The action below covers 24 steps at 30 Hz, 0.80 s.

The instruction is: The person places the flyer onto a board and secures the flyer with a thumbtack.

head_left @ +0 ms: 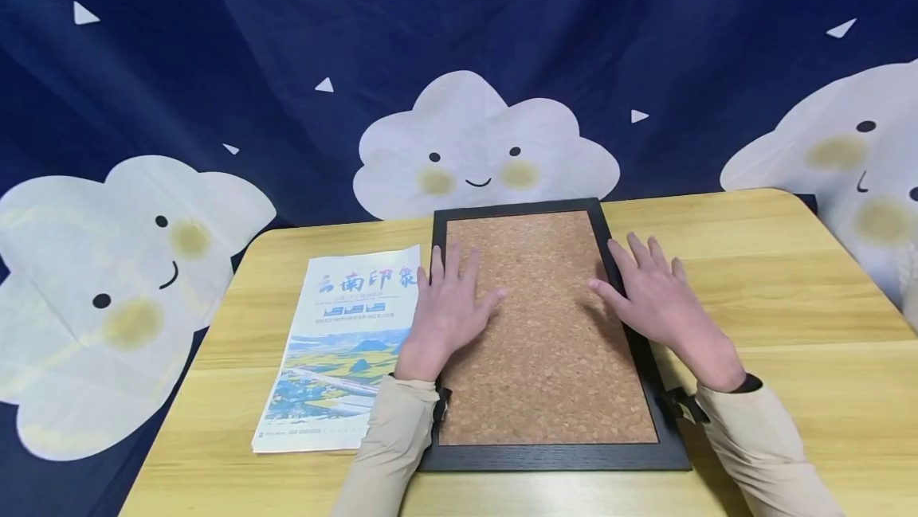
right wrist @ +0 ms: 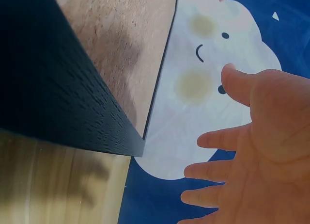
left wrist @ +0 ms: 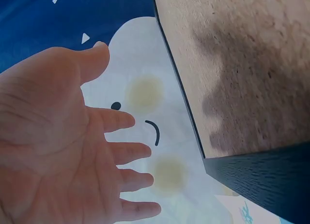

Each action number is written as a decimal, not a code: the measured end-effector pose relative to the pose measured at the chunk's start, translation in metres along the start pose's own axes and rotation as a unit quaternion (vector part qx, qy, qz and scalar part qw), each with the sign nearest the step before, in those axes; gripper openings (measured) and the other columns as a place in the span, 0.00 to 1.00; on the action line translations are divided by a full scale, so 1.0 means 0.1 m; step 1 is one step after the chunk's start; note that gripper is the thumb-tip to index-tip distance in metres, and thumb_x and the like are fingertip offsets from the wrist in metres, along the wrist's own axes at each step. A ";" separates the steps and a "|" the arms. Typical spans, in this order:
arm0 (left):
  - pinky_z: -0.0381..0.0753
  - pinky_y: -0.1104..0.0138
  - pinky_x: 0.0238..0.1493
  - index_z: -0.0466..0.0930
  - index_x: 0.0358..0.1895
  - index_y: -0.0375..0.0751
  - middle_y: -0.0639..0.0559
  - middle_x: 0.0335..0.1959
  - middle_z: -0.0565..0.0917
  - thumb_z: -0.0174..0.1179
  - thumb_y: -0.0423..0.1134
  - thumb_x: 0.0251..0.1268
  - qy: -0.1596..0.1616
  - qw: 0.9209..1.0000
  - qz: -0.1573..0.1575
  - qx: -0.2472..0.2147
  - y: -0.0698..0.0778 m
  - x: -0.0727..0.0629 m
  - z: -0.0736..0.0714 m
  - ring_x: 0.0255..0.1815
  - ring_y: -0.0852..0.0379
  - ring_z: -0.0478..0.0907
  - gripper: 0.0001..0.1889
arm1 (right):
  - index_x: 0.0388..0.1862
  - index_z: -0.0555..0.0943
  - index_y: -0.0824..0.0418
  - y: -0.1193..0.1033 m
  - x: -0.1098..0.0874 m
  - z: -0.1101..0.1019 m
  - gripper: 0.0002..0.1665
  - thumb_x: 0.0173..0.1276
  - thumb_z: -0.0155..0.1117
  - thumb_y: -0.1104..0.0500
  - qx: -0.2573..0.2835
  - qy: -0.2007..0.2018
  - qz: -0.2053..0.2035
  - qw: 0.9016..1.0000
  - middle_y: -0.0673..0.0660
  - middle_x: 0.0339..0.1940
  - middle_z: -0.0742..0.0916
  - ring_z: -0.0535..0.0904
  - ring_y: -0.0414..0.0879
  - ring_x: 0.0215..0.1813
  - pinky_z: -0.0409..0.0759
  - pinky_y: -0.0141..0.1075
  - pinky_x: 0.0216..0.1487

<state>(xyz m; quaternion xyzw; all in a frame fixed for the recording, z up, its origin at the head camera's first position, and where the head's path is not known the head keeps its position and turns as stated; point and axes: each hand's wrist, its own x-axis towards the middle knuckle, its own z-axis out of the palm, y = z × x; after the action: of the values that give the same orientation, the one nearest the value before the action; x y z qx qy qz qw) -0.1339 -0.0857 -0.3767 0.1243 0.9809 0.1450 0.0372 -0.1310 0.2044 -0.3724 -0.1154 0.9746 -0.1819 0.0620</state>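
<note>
A cork board (head_left: 545, 342) in a black frame (head_left: 552, 457) lies flat on the table. Over its left side my left hand (head_left: 448, 310) hovers with fingers spread, the palm facing down. My right hand (head_left: 660, 298) is held the same way above the frame's right side. In the left wrist view, the left hand (left wrist: 63, 136) stands apart from the cork, its shadow falling on the surface. Likewise, the right wrist view has the right hand (right wrist: 271, 141) clear of the frame (right wrist: 72, 88). Neither hand holds anything.
Left of the board lies a printed paper stack (head_left: 344, 342) with a landscape picture and Chinese characters, partly covered by the left forearm. The wooden table (head_left: 789, 286) extends to the right. Behind hangs a dark blue cloth (head_left: 502, 15) printed with smiling clouds.
</note>
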 end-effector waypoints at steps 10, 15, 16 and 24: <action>0.44 0.35 0.77 0.53 0.84 0.43 0.38 0.85 0.47 0.47 0.61 0.80 -0.019 0.999 -0.011 -0.024 -0.03 -0.03 0.00 0.84 0.32 0.40 0.39 | 0.81 0.56 0.73 0.02 -0.01 0.02 0.45 0.83 0.50 0.40 0.025 -0.011 -0.010 1.000 0.82 0.79 0.55 0.46 0.82 0.78 0.50 0.78 0.68; 0.45 0.34 0.77 0.56 0.83 0.42 0.37 0.84 0.51 0.46 0.60 0.81 -0.026 0.999 -0.012 -0.028 -0.15 -0.09 -0.01 0.83 0.30 0.42 0.37 | 0.80 0.58 0.75 0.06 0.00 0.05 0.44 0.83 0.54 0.44 0.041 -0.022 -0.020 0.999 0.83 0.78 0.56 0.49 0.81 0.77 0.54 0.74 0.71; 0.45 0.35 0.77 0.57 0.83 0.41 0.36 0.84 0.52 0.46 0.60 0.82 -0.027 0.999 -0.013 -0.028 -0.19 -0.11 -0.02 0.83 0.30 0.42 0.37 | 0.79 0.58 0.76 0.07 0.00 0.05 0.43 0.83 0.54 0.45 0.044 -0.026 -0.021 0.998 0.83 0.78 0.56 0.50 0.81 0.77 0.54 0.73 0.71; 0.50 0.35 0.76 0.56 0.82 0.38 0.35 0.83 0.53 0.44 0.53 0.85 -0.036 0.999 -0.036 -0.017 -0.56 -0.30 -0.08 0.82 0.29 0.44 0.34 | 0.80 0.56 0.75 0.11 0.01 0.08 0.46 0.81 0.57 0.44 0.069 -0.071 -0.013 0.995 0.82 0.79 0.55 0.51 0.79 0.77 0.58 0.70 0.71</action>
<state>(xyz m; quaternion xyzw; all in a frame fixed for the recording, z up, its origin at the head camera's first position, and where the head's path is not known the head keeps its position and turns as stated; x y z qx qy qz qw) -0.1193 -0.1474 -0.3843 0.0930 0.9801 0.1561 0.0796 -0.1334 0.2114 -0.3840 -0.1365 0.9511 -0.2412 0.1365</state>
